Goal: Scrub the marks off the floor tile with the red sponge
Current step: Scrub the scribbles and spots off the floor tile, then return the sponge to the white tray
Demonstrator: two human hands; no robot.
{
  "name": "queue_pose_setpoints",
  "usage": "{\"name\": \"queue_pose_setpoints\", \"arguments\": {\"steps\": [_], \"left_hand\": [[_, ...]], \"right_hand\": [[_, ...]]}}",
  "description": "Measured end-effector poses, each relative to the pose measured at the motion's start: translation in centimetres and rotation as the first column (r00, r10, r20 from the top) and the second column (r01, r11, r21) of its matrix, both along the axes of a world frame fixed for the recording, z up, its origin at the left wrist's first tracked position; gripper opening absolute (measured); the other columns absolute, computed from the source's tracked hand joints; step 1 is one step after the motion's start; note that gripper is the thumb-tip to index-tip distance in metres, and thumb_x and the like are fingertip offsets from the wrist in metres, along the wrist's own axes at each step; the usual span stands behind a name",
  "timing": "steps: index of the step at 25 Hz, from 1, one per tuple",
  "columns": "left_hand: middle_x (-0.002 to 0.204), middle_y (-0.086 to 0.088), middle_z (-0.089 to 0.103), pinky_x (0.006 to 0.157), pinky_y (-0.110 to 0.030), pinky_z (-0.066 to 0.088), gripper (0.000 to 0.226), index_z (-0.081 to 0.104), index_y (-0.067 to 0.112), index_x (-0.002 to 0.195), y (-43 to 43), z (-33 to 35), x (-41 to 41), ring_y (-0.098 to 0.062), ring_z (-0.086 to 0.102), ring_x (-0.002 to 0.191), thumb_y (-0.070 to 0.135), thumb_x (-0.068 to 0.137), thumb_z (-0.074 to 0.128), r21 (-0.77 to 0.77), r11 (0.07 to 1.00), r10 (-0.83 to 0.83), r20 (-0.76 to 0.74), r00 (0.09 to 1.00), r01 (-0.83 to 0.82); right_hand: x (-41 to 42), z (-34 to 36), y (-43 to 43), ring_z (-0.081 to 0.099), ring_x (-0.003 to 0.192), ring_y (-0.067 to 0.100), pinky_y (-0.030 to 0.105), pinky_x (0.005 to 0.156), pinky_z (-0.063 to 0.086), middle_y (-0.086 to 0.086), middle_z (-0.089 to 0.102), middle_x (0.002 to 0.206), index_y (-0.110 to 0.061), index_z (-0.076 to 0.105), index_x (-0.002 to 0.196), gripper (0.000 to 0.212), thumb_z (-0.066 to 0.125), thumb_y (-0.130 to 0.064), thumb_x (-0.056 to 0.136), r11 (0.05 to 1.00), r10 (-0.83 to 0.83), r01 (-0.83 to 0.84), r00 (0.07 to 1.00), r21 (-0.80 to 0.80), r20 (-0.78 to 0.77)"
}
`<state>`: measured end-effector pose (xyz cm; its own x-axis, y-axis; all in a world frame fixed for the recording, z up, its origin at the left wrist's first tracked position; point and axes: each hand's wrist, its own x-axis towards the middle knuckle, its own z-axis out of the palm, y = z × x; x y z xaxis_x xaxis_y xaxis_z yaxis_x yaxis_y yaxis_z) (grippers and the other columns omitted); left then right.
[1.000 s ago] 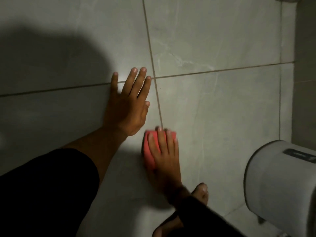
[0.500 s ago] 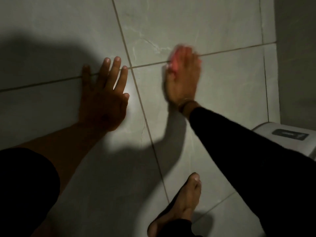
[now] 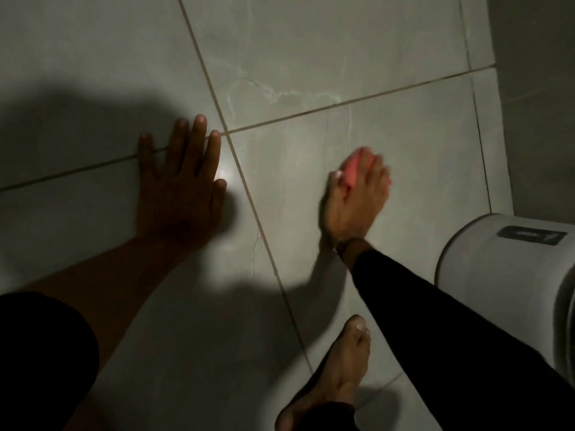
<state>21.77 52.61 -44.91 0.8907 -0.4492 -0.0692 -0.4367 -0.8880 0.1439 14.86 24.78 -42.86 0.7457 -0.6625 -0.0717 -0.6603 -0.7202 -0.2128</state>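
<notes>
My right hand (image 3: 354,200) presses the red sponge (image 3: 353,171) flat on a grey floor tile (image 3: 420,157), to the right of the diagonal grout line. Only a strip of the sponge shows between thumb and fingers, and the hand is motion-blurred. My left hand (image 3: 180,181) lies flat on the floor, fingers spread, across the other grout line, left of where the lines cross. It holds nothing. Pale veins mark the tile (image 3: 280,94) beyond the sponge.
A white cylindrical bin (image 3: 504,290) with a dark label stands at the right, close to my right forearm. My bare foot (image 3: 339,377) rests on the floor at the bottom. A grey wall (image 3: 541,104) closes the right side. Dark shadows cover the left floor.
My right hand has slid the sponge back toward me and to the right, away from the grout line it was on. The left hand stays planted.
</notes>
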Motion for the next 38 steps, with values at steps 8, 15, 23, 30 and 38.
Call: {"name": "queue_pose_setpoints", "arguments": {"steps": [8, 15, 23, 30, 38], "left_hand": [[0.177, -0.021, 0.027, 0.129, -0.060, 0.023, 0.074, 0.034, 0.008, 0.168, -1.2, 7.2, 0.4, -0.041, 0.023, 0.166, 0.044, 0.103, 0.034, 0.061, 0.997, -0.017, -0.374, 0.927, 0.043], [0.098, 0.008, 0.083, 0.078, -0.031, 0.055, 0.035, 0.081, 0.027, 0.106, -14.6, 26.9, -5.7, -0.009, 0.077, 0.085, 0.052, 0.102, 0.057, 0.085, 0.745, -0.006, -0.991, -0.134, -0.661], [0.092, -0.001, 0.080, 0.076, -0.052, 0.068, 0.019, 0.081, 0.026, 0.096, -32.9, 44.2, -8.6, -0.030, 0.083, 0.084, 0.008, 0.094, 0.076, -0.235, 0.887, -0.198, -0.971, 0.131, -0.398], [0.115, -0.003, 0.079, 0.088, -0.032, 0.055, 0.034, 0.075, 0.018, 0.121, -50.9, 46.4, -16.5, -0.023, 0.075, 0.105, 0.038, 0.095, 0.065, -0.279, 0.948, -0.315, -0.882, 0.350, 0.151], [0.128, -0.015, 0.071, 0.096, -0.040, 0.056, 0.029, 0.062, 0.003, 0.127, -56.8, 39.3, -22.1, -0.033, 0.072, 0.117, 0.022, 0.106, 0.055, -0.071, 0.884, -0.377, -0.693, 0.615, 0.461]], "right_hand": [[-11.7, 7.7, 10.8, 0.026, 0.165, 0.013, 0.036, 0.137, 0.016, -0.001, 0.038, 0.174, -0.021, 0.037, 0.166, 0.059, 0.044, -0.037, 0.110, 0.606, 0.079, -0.058, 0.997, 0.793, 0.012], [-10.5, 28.2, -0.4, 0.083, 0.099, 0.035, 0.046, 0.085, 0.069, 0.020, 0.084, 0.112, -0.006, 0.086, 0.109, 0.047, 0.063, -0.040, 0.085, -0.459, -0.687, 0.163, 0.558, 0.873, -0.465], [-19.2, 43.1, -14.9, 0.081, 0.103, 0.034, 0.043, 0.081, 0.069, 0.022, 0.081, 0.120, -0.005, 0.081, 0.120, 0.057, 0.043, -0.011, 0.079, -0.261, -0.917, 0.019, 0.307, 0.965, -0.254], [-27.4, 45.0, -27.5, 0.078, 0.090, 0.025, 0.037, 0.071, 0.066, 0.007, 0.081, 0.098, -0.026, 0.076, 0.100, 0.031, 0.052, -0.005, 0.099, -0.055, -0.985, 0.384, 0.132, 0.922, -0.114], [-29.8, 34.4, -33.8, 0.069, 0.109, 0.037, 0.044, 0.104, 0.058, 0.025, 0.074, 0.123, -0.005, 0.073, 0.113, 0.024, 0.050, -0.008, 0.106, 0.000, -0.907, 0.675, 0.311, 0.738, -0.284]]}}
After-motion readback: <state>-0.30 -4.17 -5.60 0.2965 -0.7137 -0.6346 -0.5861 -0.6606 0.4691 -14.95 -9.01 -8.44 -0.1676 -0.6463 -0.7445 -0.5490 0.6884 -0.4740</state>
